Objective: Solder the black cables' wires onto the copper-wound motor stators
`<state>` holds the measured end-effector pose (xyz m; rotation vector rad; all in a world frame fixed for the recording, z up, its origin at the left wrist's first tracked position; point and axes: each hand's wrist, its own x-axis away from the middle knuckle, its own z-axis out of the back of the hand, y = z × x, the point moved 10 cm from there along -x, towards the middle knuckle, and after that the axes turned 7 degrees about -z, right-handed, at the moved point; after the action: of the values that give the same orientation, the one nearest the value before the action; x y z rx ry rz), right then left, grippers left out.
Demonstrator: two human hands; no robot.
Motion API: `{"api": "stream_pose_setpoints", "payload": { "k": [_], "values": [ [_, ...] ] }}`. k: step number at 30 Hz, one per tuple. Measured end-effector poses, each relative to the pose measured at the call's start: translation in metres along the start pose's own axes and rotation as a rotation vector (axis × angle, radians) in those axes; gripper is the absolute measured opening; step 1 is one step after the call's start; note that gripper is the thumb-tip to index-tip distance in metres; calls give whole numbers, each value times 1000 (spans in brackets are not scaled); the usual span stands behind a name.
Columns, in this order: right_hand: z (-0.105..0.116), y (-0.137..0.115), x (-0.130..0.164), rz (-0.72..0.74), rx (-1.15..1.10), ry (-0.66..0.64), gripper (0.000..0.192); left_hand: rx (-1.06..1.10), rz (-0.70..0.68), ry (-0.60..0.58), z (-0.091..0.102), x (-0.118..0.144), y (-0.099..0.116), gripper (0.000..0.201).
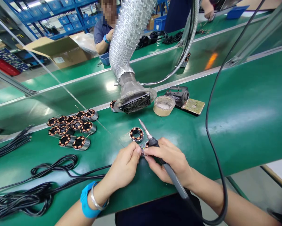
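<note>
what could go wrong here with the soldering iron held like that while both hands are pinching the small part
1. The soldering iron lies across the right hand with its tip pointing at a loose stator; a slip might scorch the copper windings.
2. The left hand has its fingertips close to the iron's shaft, so a burn seems possible.
3. The iron's cable loops over the bench; a snag could jerk the iron.

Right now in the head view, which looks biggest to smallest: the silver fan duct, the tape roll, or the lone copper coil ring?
1. Crinkly silver fan duct, by far.
2. Tan tape roll.
3. Lone copper-wound coil ring.
The roll and the ring look close, and the ring is nearer the camera, so that order is unsure.
</note>
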<state>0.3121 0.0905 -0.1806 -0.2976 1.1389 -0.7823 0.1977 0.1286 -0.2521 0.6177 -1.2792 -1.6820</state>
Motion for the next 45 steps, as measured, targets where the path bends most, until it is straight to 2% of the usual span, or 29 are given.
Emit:
{"api": "stream_pose_setpoints", "payload": {
  "k": [2, 5, 8, 11, 14, 16, 21, 26, 30, 37, 45],
  "values": [
    [-1, -2, 0, 18, 18, 4, 38, 192, 69, -20, -7, 1, -11, 36],
    [0, -4, 0, 46, 47, 27, 37, 516, 199, -104, -28, 3, -24, 37],
    [4, -2, 1, 47, 49, 33, 37, 660, 243, -98, -36, 3, -26, 37],
    [11, 6, 2, -30, 8, 15, 38, 630, 215, -14, -29, 1, -25, 37],
    [10, 15, 6, -122, -59, -50, 41, 577, 206, 20, -24, 0, -25, 37],
    [7, 15, 8, -121, -73, -66, 38, 549, 199, 29, -22, -1, -25, 38],
    [8, 16, 4, -111, 36, 52, 34, 523, 185, 82, -20, -1, -23, 42],
    [1, 8, 0, -34, 173, 24, 32, 507, 176, 176, -17, 0, -25, 44],
    [5, 9, 0, -73, 136, 47, 32, 495, 167, 228, -16, 1, -27, 45],
    [11, 6, -1, -83, 141, 128, 34, 471, 163, 254, -18, 2, -27, 46],
    [10, 23, 10, -209, 23, 106, 31, 454, 153, 257, -20, 1, -27, 46]
  ]
}}
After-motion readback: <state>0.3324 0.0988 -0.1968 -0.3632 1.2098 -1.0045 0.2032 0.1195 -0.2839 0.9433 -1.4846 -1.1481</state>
